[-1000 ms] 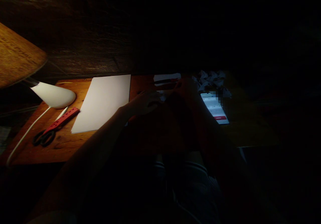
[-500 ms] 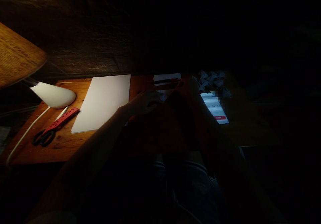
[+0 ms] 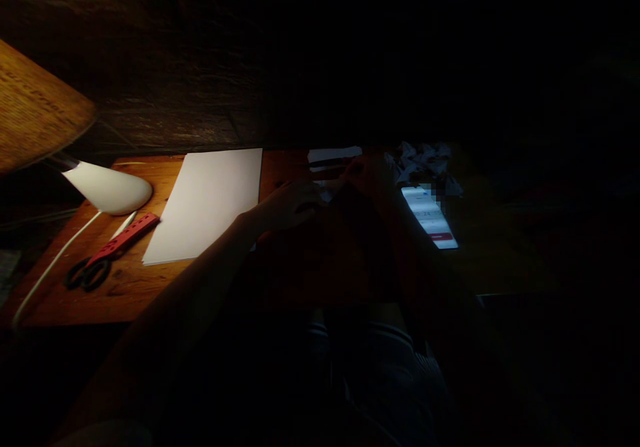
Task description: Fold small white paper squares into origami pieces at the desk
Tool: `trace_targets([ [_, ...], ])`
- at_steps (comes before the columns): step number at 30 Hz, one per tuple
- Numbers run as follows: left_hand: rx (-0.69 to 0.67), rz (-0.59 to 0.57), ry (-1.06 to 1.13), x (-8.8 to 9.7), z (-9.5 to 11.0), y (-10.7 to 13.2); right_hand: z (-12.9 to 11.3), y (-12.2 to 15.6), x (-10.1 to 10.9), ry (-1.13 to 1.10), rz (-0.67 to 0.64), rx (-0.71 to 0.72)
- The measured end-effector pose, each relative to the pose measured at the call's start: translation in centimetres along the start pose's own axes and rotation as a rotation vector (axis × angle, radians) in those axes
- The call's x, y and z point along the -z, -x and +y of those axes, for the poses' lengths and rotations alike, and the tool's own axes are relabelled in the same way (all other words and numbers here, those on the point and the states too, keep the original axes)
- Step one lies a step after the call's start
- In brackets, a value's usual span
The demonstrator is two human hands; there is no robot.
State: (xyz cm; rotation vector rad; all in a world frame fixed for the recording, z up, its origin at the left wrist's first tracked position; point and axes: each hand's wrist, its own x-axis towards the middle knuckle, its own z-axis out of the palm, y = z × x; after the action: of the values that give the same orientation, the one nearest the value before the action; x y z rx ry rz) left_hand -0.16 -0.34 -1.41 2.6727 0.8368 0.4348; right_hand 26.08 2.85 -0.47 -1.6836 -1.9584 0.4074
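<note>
Over the middle of the dim table, my left hand (image 3: 293, 205) has its fingers curled at a small piece of white paper (image 3: 327, 192). My right hand (image 3: 369, 172) is closed at the right end of that paper, its fingers bent in a pinch. Deep shadow hides most of the paper and the fingertips. Just behind the hands, another white paper piece (image 3: 333, 154) lies flat, with a dark, slim tool (image 3: 327, 163) across its front edge; its kind is unclear.
A stack of white paper (image 3: 210, 200) lies left of my hands. Beyond it are red-bladed scissors with black handles (image 3: 120, 240) and a lamp with a white base (image 3: 113, 190). On the right, a lit phone (image 3: 429, 217) lies before several crumpled or folded papers (image 3: 423, 160).
Both hands stay close together at the small paper. My right hand has shifted slightly left. The rest of the scene is only displaced a little by head motion.
</note>
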Motion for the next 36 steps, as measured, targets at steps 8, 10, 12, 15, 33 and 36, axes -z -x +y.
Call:
trace_targets([
  [8,-0.030,0.018,0.019,0.1,0.3,-0.1,0.1,0.0,-1.1,-0.007,-0.096,0.186],
  [10,-0.040,0.027,0.023,0.1,0.4,-0.1,0.1,0.0,-1.2,-0.019,-0.066,0.205],
  [12,-0.046,0.038,0.028,0.0,0.5,-0.1,0.0,0.0,-1.2,-0.032,-0.040,0.222],
  [15,-0.032,0.067,0.054,-0.3,0.5,-0.2,-0.4,0.1,-1.0,-0.038,-0.028,0.245],
  [33,-0.031,0.143,0.070,-0.7,-0.5,0.1,-1.4,1.0,-0.2,0.049,-0.174,0.430],
  [36,0.016,0.158,0.025,-0.6,-0.6,0.2,-1.2,0.7,-0.4,0.103,-0.142,0.412],
])
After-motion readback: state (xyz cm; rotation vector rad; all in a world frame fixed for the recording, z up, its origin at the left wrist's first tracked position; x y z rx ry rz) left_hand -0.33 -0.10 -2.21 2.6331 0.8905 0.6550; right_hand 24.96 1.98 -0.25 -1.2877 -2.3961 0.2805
